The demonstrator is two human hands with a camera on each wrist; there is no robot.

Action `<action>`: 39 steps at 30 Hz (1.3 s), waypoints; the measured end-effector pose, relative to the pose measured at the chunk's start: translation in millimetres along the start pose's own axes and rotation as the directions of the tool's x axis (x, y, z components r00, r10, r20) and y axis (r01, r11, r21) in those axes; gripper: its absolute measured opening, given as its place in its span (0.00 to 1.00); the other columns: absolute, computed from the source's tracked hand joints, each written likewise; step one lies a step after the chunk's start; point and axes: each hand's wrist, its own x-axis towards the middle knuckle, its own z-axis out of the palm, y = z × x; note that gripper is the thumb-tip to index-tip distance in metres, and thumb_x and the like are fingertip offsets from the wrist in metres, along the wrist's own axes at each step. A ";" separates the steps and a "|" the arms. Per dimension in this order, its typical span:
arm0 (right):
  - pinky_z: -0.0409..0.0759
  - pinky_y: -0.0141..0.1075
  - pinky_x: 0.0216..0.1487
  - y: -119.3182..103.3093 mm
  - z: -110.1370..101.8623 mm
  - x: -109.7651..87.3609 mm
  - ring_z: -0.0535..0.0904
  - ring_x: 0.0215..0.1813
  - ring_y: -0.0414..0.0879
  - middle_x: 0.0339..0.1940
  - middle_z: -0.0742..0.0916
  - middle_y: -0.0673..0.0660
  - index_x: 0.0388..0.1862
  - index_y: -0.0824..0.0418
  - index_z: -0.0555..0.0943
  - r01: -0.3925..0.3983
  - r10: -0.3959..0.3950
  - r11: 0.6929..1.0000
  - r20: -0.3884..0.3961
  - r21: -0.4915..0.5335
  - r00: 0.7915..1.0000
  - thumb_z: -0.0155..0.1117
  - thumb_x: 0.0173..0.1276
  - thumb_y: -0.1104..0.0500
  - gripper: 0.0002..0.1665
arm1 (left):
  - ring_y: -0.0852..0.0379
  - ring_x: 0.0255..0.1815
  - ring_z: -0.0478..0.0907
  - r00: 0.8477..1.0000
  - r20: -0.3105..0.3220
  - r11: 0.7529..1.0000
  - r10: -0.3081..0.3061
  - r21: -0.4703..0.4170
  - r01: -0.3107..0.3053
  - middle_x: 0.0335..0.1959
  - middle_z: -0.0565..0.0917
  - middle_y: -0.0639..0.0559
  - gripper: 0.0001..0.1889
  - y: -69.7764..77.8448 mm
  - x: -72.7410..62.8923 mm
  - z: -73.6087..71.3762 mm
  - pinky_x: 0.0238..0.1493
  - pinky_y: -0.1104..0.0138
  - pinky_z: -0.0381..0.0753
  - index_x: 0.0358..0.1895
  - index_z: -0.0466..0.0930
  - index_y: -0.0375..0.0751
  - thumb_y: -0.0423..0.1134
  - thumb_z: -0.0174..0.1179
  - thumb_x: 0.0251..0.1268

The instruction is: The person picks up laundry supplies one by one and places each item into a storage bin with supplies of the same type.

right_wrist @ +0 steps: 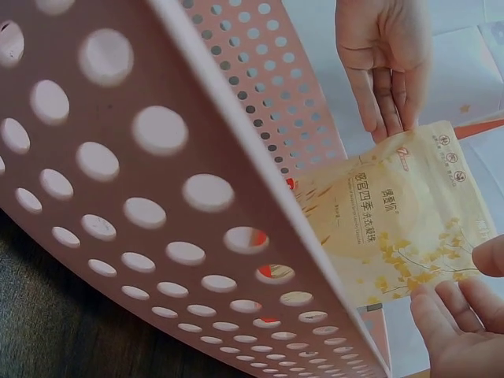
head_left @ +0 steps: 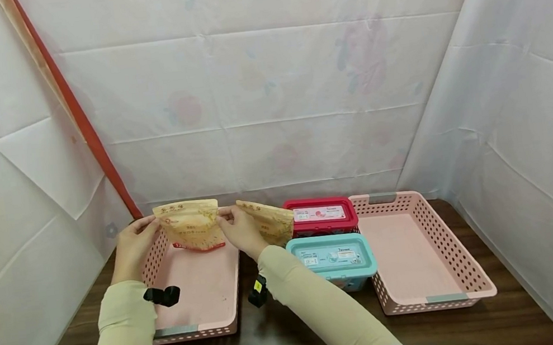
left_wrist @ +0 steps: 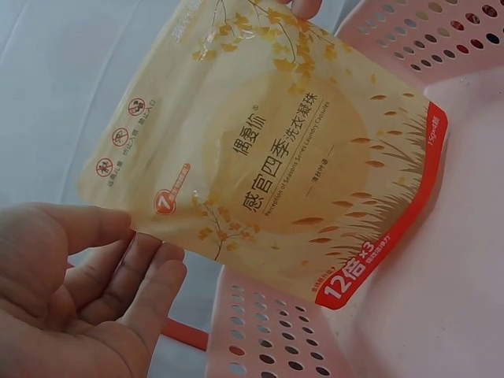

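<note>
Left basket [head_left: 203,298] is sitting nearest. Over its far end, left hand [head_left: 132,246] and right hand [head_left: 242,231] are pinching opposite side edges of the yellow pouch [head_left: 192,226]; it's spanning between them, bottom edge pointing toward basket, neither hand being nearer.

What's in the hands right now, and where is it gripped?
The pouch over the left basket, held by its side edges: the left hand pinches its left edge, the right hand its right edge.
</note>
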 end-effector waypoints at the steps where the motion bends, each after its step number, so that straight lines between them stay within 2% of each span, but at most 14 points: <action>1: 0.80 0.37 0.48 0.0 -0.3 -0.1 0.79 0.48 0.41 0.45 0.83 0.46 0.60 0.58 0.80 0.000 0.000 1.000 0.008 0.002 1.000 0.58 0.78 0.54 0.16 | 0.45 0.68 0.70 1.000 0.003 1.000 -0.002 0.004 0.002 0.68 0.70 0.37 0.31 -0.5 0.2 0.0 0.66 0.55 0.72 0.75 0.64 0.36 0.52 0.49 0.78; 9: 0.80 0.38 0.49 -1.2 -0.6 -1.3 0.79 0.50 0.42 0.48 0.81 0.48 0.64 0.60 0.77 -0.015 0.013 0.999 0.062 0.032 0.998 0.57 0.78 0.56 0.19 | 0.42 0.68 0.68 1.000 0.020 0.999 -0.007 0.046 0.006 0.69 0.70 0.35 0.35 -2.3 -1.1 -0.4 0.68 0.50 0.69 0.76 0.62 0.36 0.56 0.51 0.76; 17: 0.80 0.39 0.53 -0.9 0.7 -1.3 0.79 0.55 0.44 0.52 0.81 0.50 0.66 0.61 0.75 -0.011 0.011 1.000 0.067 0.007 0.998 0.55 0.78 0.56 0.21 | 0.38 0.72 0.64 0.999 0.046 1.000 -0.003 0.007 0.003 0.73 0.64 0.33 0.36 1.1 -2.1 0.4 0.70 0.49 0.66 0.78 0.57 0.34 0.54 0.50 0.76; 22: 0.79 0.42 0.57 -1.6 2.1 -2.3 0.78 0.60 0.46 0.57 0.80 0.50 0.68 0.58 0.74 -0.037 0.037 0.999 0.076 0.000 0.996 0.53 0.79 0.54 0.23 | 0.36 0.74 0.61 0.997 0.064 0.998 -0.039 0.042 0.037 0.75 0.61 0.33 0.38 1.3 -0.4 0.0 0.71 0.44 0.62 0.79 0.55 0.36 0.58 0.48 0.76; 27: 0.77 0.44 0.60 -2.0 2.0 -3.1 0.75 0.65 0.48 0.63 0.78 0.52 0.72 0.56 0.71 -0.092 0.092 0.996 0.087 -0.004 0.992 0.53 0.79 0.51 0.26 | 0.33 0.77 0.51 0.993 0.093 0.993 -0.076 0.097 0.067 0.78 0.54 0.34 0.41 0.2 0.4 -1.1 0.71 0.38 0.54 0.80 0.51 0.40 0.61 0.48 0.74; 31: 0.73 0.46 0.66 -3.9 0.6 -4.1 0.71 0.70 0.50 0.71 0.74 0.55 0.76 0.57 0.66 -0.124 0.125 0.992 0.115 -0.019 0.985 0.53 0.78 0.51 0.31 | 0.31 0.78 0.46 0.990 0.116 0.989 -0.073 0.134 0.057 0.80 0.48 0.34 0.45 0.5 -0.7 -1.2 0.71 0.35 0.50 0.81 0.46 0.40 0.63 0.49 0.73; 34: 0.72 0.47 0.67 -6.2 -0.4 -5.1 0.69 0.72 0.51 0.74 0.72 0.56 0.78 0.58 0.63 -0.125 0.131 0.991 0.143 -0.050 0.981 0.53 0.77 0.50 0.34 | 0.31 0.78 0.46 0.989 0.137 0.991 -0.053 0.129 0.035 0.80 0.48 0.33 0.47 1.2 -1.4 -0.3 0.72 0.35 0.50 0.81 0.44 0.39 0.65 0.49 0.72; 39: 0.75 0.46 0.64 -8.6 -2.0 -7.1 0.73 0.68 0.50 0.74 0.72 0.56 0.80 0.58 0.60 -0.107 0.122 0.990 0.178 -0.095 0.976 0.53 0.77 0.48 0.37 | 0.32 0.78 0.46 0.989 0.140 0.994 -0.041 0.109 0.026 0.80 0.47 0.32 0.49 2.8 -3.0 1.7 0.72 0.37 0.50 0.81 0.41 0.37 0.66 0.50 0.72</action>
